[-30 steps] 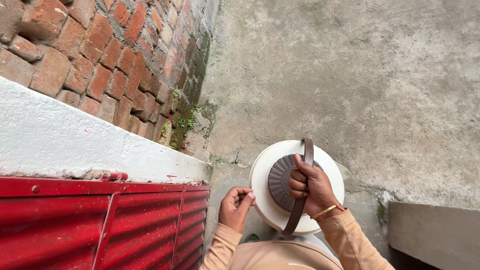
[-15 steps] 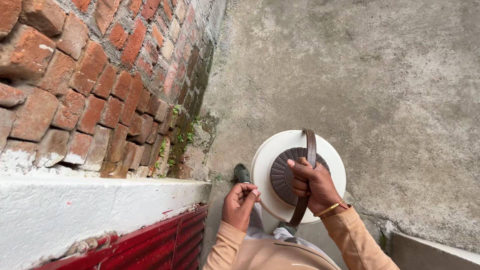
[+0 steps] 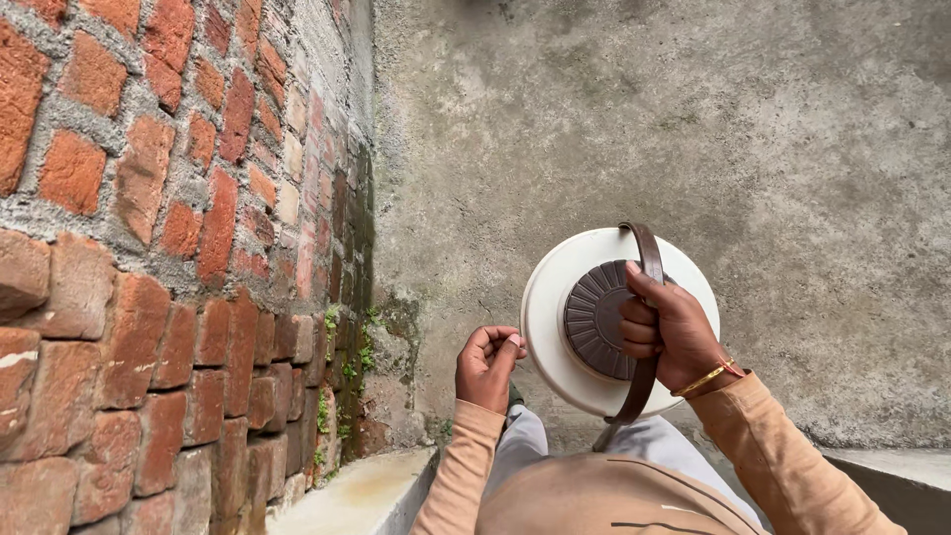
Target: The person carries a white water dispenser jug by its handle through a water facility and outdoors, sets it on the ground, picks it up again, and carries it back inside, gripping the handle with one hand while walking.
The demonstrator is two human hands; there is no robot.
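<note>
Around the brown handle [image 3: 649,297] of a white round container [image 3: 555,327], the fingers [image 3: 639,322] of the right hand [image 3: 669,332] are curled shut, gripping the strap where it arches over the lid. That hand carries the container in the air, right of centre in the head view, above the concrete ground [image 3: 693,129]. A dark brown ribbed cap [image 3: 592,319] sits in the middle of the white lid, partly hidden behind the knuckles. The handle runs from the upper rim down past the lower rim, where its end hangs free. A thin gold bangle [image 3: 705,378] circles the right wrist, just before the tan sleeve [image 3: 783,456].

Just left of the container, near its rim but apart from it, the left hand [image 3: 487,369] is held up with its fingers [image 3: 495,342] bent loosely inward toward the palm, the thumb resting against them; it holds nothing that can be seen. Its sleeve is the same tan colour.

Below the hands, pale grey trousers [image 3: 525,446] show. A red brick wall [image 3: 149,248] fills the left side, with green moss [image 3: 342,367] at its foot, and a pale ledge [image 3: 357,495] lies beneath it.
</note>
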